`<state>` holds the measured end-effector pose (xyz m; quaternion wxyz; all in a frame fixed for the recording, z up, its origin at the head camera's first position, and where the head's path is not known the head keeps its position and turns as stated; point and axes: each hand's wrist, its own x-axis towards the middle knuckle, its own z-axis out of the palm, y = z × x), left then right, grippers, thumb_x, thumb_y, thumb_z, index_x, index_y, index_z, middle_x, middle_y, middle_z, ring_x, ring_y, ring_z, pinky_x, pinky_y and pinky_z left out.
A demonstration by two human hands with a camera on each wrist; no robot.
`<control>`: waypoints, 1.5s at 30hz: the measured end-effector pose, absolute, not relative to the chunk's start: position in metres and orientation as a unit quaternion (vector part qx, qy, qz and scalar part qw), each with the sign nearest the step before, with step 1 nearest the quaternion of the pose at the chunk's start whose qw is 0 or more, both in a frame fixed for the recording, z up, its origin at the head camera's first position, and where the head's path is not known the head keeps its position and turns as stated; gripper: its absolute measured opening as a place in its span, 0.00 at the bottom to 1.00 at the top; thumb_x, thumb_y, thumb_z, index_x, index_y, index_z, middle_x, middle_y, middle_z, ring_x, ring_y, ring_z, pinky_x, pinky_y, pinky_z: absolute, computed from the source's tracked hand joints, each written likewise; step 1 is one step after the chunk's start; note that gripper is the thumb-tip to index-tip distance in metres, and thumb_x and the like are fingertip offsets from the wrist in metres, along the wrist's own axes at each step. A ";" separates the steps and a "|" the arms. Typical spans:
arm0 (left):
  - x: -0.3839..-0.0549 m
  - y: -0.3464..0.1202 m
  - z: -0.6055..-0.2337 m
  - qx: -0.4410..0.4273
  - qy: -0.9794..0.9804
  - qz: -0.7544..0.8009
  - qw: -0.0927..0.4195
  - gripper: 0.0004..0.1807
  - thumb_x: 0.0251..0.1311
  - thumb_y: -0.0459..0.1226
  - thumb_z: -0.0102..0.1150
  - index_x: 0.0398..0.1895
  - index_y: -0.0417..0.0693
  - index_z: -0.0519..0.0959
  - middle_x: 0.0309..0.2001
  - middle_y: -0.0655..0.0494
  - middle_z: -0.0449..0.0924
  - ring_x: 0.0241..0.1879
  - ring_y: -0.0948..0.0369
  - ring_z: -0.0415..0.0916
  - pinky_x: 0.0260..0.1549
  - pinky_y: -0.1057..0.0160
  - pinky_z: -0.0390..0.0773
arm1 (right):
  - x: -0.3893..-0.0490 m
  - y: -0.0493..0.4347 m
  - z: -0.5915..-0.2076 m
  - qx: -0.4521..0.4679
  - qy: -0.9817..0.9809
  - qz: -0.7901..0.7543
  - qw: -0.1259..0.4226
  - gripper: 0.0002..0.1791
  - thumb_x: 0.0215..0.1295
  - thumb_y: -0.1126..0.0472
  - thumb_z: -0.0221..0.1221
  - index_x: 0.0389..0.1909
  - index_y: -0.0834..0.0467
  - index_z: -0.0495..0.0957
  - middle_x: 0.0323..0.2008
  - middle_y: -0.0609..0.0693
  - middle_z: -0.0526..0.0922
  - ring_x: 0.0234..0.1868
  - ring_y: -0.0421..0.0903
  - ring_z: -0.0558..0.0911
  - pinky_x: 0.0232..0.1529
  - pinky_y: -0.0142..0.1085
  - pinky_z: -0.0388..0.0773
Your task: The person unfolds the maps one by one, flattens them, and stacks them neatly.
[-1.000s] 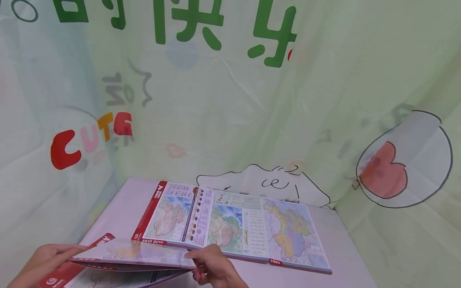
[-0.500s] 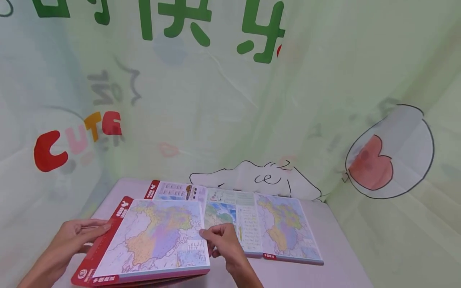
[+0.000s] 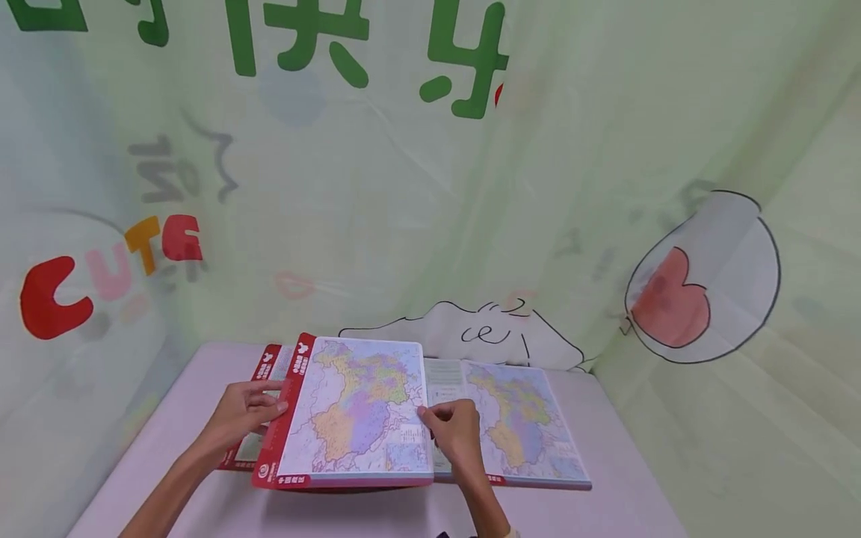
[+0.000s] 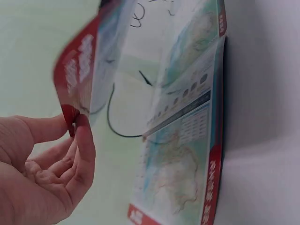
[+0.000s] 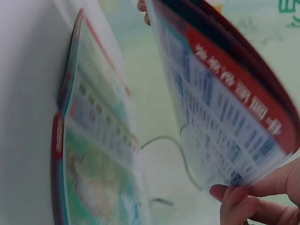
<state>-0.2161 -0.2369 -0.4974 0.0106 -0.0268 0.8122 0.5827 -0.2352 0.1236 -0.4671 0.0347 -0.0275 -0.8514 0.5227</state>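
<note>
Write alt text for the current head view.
A person's left hand and right hand hold a red-edged map by opposite sides above a pale table, partly hiding other map panels lying there. Behind hangs a light curtain printed with green characters and cartoon drawings.

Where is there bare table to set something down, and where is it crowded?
The table is bare right of the lying map panels, along the front between the forearms, and left of the panels. It is crowded in the middle, where the left hand and right hand hold a raised map over them.
</note>
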 end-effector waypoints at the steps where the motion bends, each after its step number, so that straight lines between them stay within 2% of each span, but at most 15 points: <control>1: -0.220 -0.233 -0.501 -0.024 0.811 0.585 0.005 0.34 0.72 0.38 0.70 0.74 0.28 0.73 0.48 0.37 0.91 0.40 0.53 0.93 0.36 0.57 0.93 | -0.238 0.125 -0.470 -0.032 -0.852 0.520 0.040 0.12 0.70 0.60 0.72 0.41 0.68 0.92 0.29 0.55 0.89 0.25 0.45 0.82 0.28 0.32 0.81; 7: -0.243 -0.209 -0.519 -0.047 0.813 0.580 -0.017 0.29 0.70 0.32 0.71 0.70 0.27 0.76 0.46 0.35 0.91 0.38 0.48 0.93 0.34 0.56 0.92 | -0.260 0.130 -0.490 -0.075 -0.866 0.491 0.053 0.10 0.70 0.62 0.72 0.41 0.67 0.91 0.31 0.55 0.88 0.27 0.45 0.81 0.29 0.32 0.79; 12: -0.256 -0.195 -0.530 -0.074 0.813 0.577 -0.024 0.27 0.70 0.32 0.70 0.68 0.26 0.77 0.46 0.33 0.91 0.37 0.47 0.93 0.33 0.55 0.92 | -0.276 0.132 -0.504 -0.094 -0.874 0.473 0.067 0.10 0.69 0.63 0.73 0.40 0.68 0.90 0.31 0.57 0.87 0.29 0.46 0.80 0.33 0.33 0.77; 18: -0.267 -0.180 -0.555 -0.125 0.821 0.556 -0.030 0.25 0.71 0.34 0.69 0.67 0.31 0.79 0.45 0.36 0.91 0.35 0.55 0.90 0.32 0.58 0.90 | -0.284 0.134 -0.523 -0.108 -0.874 0.471 0.054 0.09 0.70 0.64 0.71 0.38 0.69 0.90 0.32 0.57 0.87 0.31 0.46 0.79 0.33 0.34 0.73; 21: -0.271 -0.173 -0.567 -0.140 0.825 0.547 -0.028 0.25 0.70 0.35 0.70 0.67 0.32 0.80 0.47 0.37 0.91 0.36 0.54 0.90 0.32 0.58 0.90 | -0.289 0.138 -0.532 -0.115 -0.873 0.471 0.055 0.09 0.69 0.64 0.71 0.38 0.69 0.90 0.33 0.58 0.88 0.32 0.47 0.81 0.35 0.35 0.76; 25: -0.275 -0.167 -0.573 -0.143 0.827 0.543 -0.040 0.24 0.68 0.32 0.70 0.65 0.31 0.81 0.46 0.34 0.91 0.37 0.49 0.92 0.31 0.57 0.89 | -0.300 0.141 -0.550 -0.114 -0.871 0.472 0.079 0.09 0.66 0.66 0.72 0.39 0.71 0.89 0.34 0.61 0.89 0.31 0.48 0.83 0.34 0.37 0.78; 30: -0.277 -0.165 -0.575 -0.147 0.830 0.536 -0.048 0.24 0.67 0.30 0.70 0.64 0.29 0.81 0.45 0.33 0.91 0.35 0.49 0.92 0.30 0.57 0.88 | -0.313 0.142 -0.575 -0.126 -0.868 0.468 0.108 0.08 0.62 0.69 0.73 0.40 0.69 0.90 0.32 0.59 0.89 0.28 0.47 0.82 0.31 0.35 0.74; 37: -0.284 -0.164 -0.578 -0.140 0.834 0.531 -0.060 0.23 0.67 0.30 0.69 0.63 0.30 0.81 0.45 0.34 0.90 0.34 0.50 0.91 0.30 0.57 0.88 | -0.322 0.140 -0.584 -0.120 -0.868 0.455 0.157 0.16 0.60 0.71 0.75 0.50 0.66 0.92 0.25 0.53 0.86 0.25 0.46 0.77 0.30 0.37 0.69; 45: -0.281 -0.167 -0.580 -0.146 0.838 0.523 -0.059 0.23 0.67 0.31 0.70 0.63 0.30 0.82 0.44 0.35 0.91 0.33 0.51 0.90 0.27 0.61 0.86 | -0.319 0.144 -0.581 -0.127 -0.839 0.514 0.126 0.16 0.59 0.72 0.72 0.48 0.62 0.93 0.26 0.53 0.88 0.26 0.44 0.78 0.27 0.36 0.68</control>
